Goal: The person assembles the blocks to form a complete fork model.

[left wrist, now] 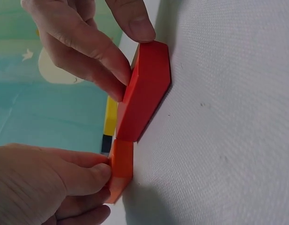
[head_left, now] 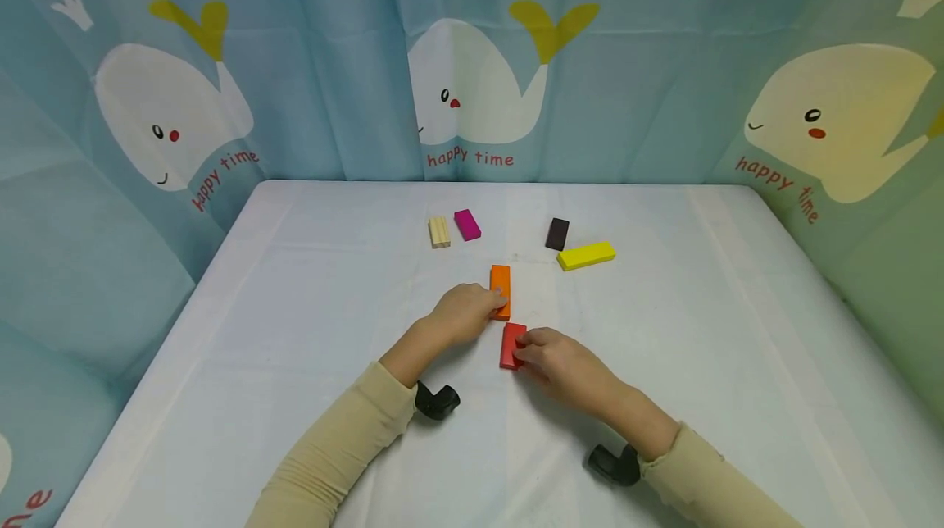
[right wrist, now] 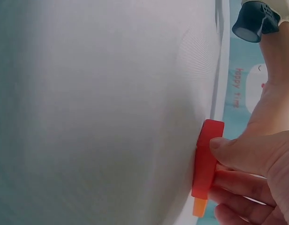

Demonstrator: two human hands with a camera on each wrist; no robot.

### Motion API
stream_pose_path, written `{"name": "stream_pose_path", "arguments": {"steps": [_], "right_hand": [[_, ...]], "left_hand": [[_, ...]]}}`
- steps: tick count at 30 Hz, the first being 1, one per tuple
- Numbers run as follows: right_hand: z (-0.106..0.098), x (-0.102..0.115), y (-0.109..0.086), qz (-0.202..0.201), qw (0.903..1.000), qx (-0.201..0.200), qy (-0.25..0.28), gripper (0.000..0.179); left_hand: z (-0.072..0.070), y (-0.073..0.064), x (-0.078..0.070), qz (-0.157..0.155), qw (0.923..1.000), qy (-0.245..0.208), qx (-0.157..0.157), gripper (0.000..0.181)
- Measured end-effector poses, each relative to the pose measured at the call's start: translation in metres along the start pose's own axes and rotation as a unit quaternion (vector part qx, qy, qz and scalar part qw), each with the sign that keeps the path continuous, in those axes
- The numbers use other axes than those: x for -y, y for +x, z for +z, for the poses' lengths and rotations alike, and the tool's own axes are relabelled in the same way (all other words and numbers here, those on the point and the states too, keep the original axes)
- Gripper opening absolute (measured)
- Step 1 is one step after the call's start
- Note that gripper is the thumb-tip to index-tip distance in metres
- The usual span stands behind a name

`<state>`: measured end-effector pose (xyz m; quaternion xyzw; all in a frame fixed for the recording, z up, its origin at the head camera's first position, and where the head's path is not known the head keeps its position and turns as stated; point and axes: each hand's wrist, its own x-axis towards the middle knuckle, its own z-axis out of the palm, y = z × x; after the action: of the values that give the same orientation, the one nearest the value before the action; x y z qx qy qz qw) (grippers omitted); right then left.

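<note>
Near the middle of the white table, my left hand (head_left: 460, 313) pinches an orange block (head_left: 501, 278) by its side. Just in front of it, a red block (head_left: 510, 341) is held between the thumb and fingers of my right hand (head_left: 566, 368). Both blocks lie flat, nearly in line. From the left wrist view, the far end of the red block (left wrist: 147, 89) comes right up to the orange block (left wrist: 122, 161). In the right wrist view the thumb presses one end of the red block (right wrist: 204, 171), and the orange block (right wrist: 199, 207) peeks out beyond it.
Farther back lie a plain wooden block (head_left: 438, 233), a magenta block (head_left: 468, 225), a dark brown block (head_left: 557, 234) and a yellow block (head_left: 586, 256). Black wrist cameras (head_left: 438, 402) sit under both sleeves. A whale-print curtain (head_left: 317, 102) encloses the table (head_left: 317, 290).
</note>
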<state>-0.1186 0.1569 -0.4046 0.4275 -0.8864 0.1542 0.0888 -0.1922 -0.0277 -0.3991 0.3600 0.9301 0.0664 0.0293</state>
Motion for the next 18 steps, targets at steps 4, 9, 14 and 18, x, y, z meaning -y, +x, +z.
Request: {"name": "stream_pose_path", "arguments": {"steps": [4,9,14,18], "right_hand": [[0.0014,-0.0004,0.0022,-0.012,0.9999,-0.002,-0.001,0.022],[0.0030,-0.0009,0.0040,-0.019,0.9998,-0.009,0.002,0.023],[0.0056,-0.0010,0.0056,-0.020,0.9997,-0.006,0.013,0.022],[0.0053,-0.0003,0.0061,-0.020,0.9997,-0.006,0.012,0.022]], "left_hand": [[-0.0004,0.0002,0.0006,0.000,1.0000,0.003,-0.001,0.024],[-0.0009,0.0006,0.0018,0.000,1.0000,-0.001,0.000,0.022],[-0.0011,-0.0002,0.0028,-0.005,0.9998,-0.016,0.009,0.025],[-0.0013,-0.0008,0.0030,-0.006,0.9996,-0.026,0.012,0.031]]}}
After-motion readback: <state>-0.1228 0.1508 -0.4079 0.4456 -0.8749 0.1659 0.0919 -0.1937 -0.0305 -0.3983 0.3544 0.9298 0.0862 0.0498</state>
